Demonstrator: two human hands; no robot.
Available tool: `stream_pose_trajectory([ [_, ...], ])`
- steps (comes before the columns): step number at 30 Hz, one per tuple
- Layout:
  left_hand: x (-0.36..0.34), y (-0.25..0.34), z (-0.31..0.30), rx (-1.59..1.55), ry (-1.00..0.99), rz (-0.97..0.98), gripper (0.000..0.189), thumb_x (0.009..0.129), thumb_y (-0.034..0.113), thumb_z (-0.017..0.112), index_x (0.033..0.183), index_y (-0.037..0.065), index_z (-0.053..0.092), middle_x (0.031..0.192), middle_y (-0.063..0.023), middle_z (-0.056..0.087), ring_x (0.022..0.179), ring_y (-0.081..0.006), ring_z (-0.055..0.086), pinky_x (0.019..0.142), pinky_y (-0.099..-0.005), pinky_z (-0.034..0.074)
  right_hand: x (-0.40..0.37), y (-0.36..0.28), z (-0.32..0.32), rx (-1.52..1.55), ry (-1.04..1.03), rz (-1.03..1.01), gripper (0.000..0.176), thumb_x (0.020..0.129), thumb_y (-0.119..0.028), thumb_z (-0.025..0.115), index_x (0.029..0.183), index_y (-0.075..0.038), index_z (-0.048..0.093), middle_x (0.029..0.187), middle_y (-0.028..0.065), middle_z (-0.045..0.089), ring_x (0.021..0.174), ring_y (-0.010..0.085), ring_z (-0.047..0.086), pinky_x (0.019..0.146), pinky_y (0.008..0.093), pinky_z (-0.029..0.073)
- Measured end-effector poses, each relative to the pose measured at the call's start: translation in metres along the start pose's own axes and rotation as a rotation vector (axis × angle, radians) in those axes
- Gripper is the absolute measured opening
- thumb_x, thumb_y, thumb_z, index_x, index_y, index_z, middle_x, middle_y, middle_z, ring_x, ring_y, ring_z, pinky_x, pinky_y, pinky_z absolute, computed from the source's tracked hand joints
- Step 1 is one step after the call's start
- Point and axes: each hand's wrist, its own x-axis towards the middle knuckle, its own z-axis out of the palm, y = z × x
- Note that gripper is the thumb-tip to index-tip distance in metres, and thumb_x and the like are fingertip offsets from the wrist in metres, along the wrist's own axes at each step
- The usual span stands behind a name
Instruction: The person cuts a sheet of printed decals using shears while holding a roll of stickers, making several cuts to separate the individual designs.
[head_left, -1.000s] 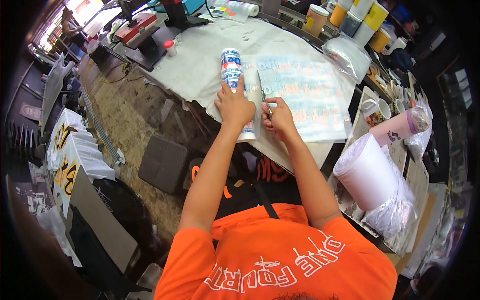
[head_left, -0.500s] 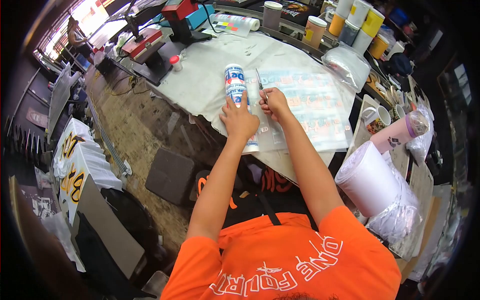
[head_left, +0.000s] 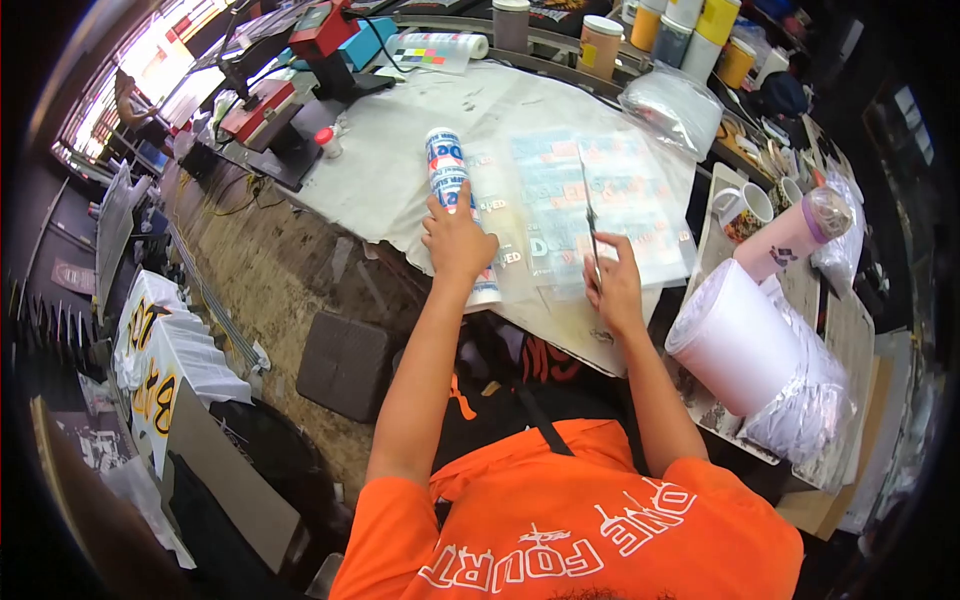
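Note:
My left hand (head_left: 460, 245) grips a roll of clear film (head_left: 445, 156) printed with blue and red lettering, its index finger stretched along the roll. From the roll a flat stretch of the film runs right, under a separate-looking translucent printed sheet (head_left: 545, 185). My right hand (head_left: 614, 285) is closed around the handles of a pair of scissors (head_left: 590, 214). The blades point away from me over the printed sheet and look closed. Both hands are at the near side of the white-covered table (head_left: 490, 95).
Red heat presses (head_left: 258, 110) and a small red-capped bottle (head_left: 328, 143) stand at the back left. Ink tubs (head_left: 600, 48) line the back. At right are a patterned mug (head_left: 745, 212), a pink tumbler (head_left: 795, 238) and a large white roll (head_left: 735, 340). A person (head_left: 135, 110) stands far left.
My right hand and the scissors have moved right and toward me, away from beside the roll and over the printed sheet. My left hand stays on the roll. The view has shifted slightly.

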Motion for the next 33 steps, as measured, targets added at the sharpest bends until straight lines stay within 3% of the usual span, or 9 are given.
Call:
stream_pose_trajectory([
  [7,-0.016,0.018,-0.010,-0.142,-0.104,0.048,0.097,0.071,0.013,0.074,0.159,0.020,0.035,0.142,-0.0280,0.036,0.115,-0.0510,0.056,0.098,-0.0515,0.053,-0.061,0.030,-0.031,0.094,0.033,-0.048,0.042,0.104,-0.005,0.057,0.141,-0.010,0.038,0.073,-0.0001,0.055,0.055,0.0041,0.043,0.048,0.0204,0.033],
  [14,-0.021,0.018,0.005,-0.237,-0.071,0.067,0.100,0.072,0.011,0.073,0.162,0.018,0.030,0.138,-0.0280,0.039,0.111,-0.0460,0.063,0.098,-0.0452,0.055,-0.056,0.028,-0.031,0.168,0.020,-0.051,0.042,0.105,-0.006,0.057,0.141,-0.011,0.037,0.075,-0.0005,0.055,0.055,0.0035,0.042,0.049,0.0199,0.034],
  [16,-0.020,0.016,0.006,-0.440,-0.097,0.031,0.101,0.073,0.009,0.073,0.162,0.018,0.027,0.138,-0.0269,0.038,0.109,-0.0421,0.064,0.097,-0.0437,0.056,-0.059,0.026,-0.031,0.157,0.020,-0.047,0.042,0.105,-0.006,0.057,0.141,-0.011,0.037,0.074,-0.0003,0.055,0.055,0.0037,0.042,0.049,0.0201,0.034],
  [17,-0.020,0.016,0.008,-0.509,-0.124,0.044,0.105,0.072,0.012,0.074,0.163,0.013,0.021,0.135,-0.0296,0.039,0.107,-0.0458,0.063,0.099,-0.0458,0.054,-0.059,0.024,-0.030,0.143,0.038,-0.031,0.042,0.105,-0.006,0.057,0.141,-0.011,0.037,0.074,-0.0002,0.055,0.055,0.0040,0.043,0.048,0.0203,0.034],
  [22,-0.024,0.039,0.026,-0.621,-0.135,0.018,0.111,0.073,0.012,0.076,0.163,0.004,0.011,0.136,-0.0318,0.040,0.114,-0.0440,0.060,0.098,-0.0444,0.054,-0.056,0.030,-0.032,0.179,0.053,-0.080,0.042,0.105,-0.007,0.057,0.142,-0.011,0.036,0.074,0.0013,0.056,0.054,0.0053,0.043,0.048,0.0209,0.034],
  [24,-0.021,0.046,0.038,-0.888,-0.117,0.008,0.111,0.073,0.009,0.076,0.161,-0.003,0.008,0.137,-0.0313,0.044,0.113,-0.0407,0.062,0.094,-0.0431,0.057,-0.057,0.032,-0.033,0.200,0.077,-0.085,0.042,0.105,-0.007,0.057,0.142,-0.011,0.036,0.075,0.0016,0.056,0.054,0.0055,0.043,0.048,0.0209,0.034],
  [25,-0.023,0.051,0.038,-0.890,-0.121,0.014,0.111,0.073,0.009,0.076,0.161,-0.003,0.008,0.137,-0.0313,0.044,0.113,-0.0407,0.062,0.094,-0.0431,0.057,-0.058,0.033,-0.033,0.222,0.093,-0.083,0.043,0.105,-0.007,0.057,0.142,-0.011,0.035,0.075,0.0020,0.057,0.054,0.0057,0.043,0.048,0.0209,0.034],
  [27,-0.030,0.060,0.036,-1.051,-0.178,-0.068,0.105,0.075,0.002,0.073,0.158,-0.006,0.010,0.123,-0.0214,0.056,0.102,-0.0318,0.066,0.082,-0.0406,0.061,-0.059,0.030,-0.034,0.238,0.109,-0.093,0.043,0.105,-0.007,0.057,0.142,-0.012,0.035,0.075,0.0021,0.057,0.054,0.0057,0.044,0.047,0.0208,0.034],
  [33,-0.045,0.070,0.042,-1.270,-0.237,-0.166,0.095,0.077,0.000,0.070,0.155,-0.005,0.017,0.122,-0.0217,0.057,0.099,-0.0287,0.066,0.076,-0.0420,0.061,-0.061,0.030,-0.031,0.308,0.158,-0.142,0.044,0.105,-0.007,0.058,0.142,-0.012,0.035,0.076,0.0020,0.055,0.053,0.0058,0.043,0.047,0.0204,0.034],
])
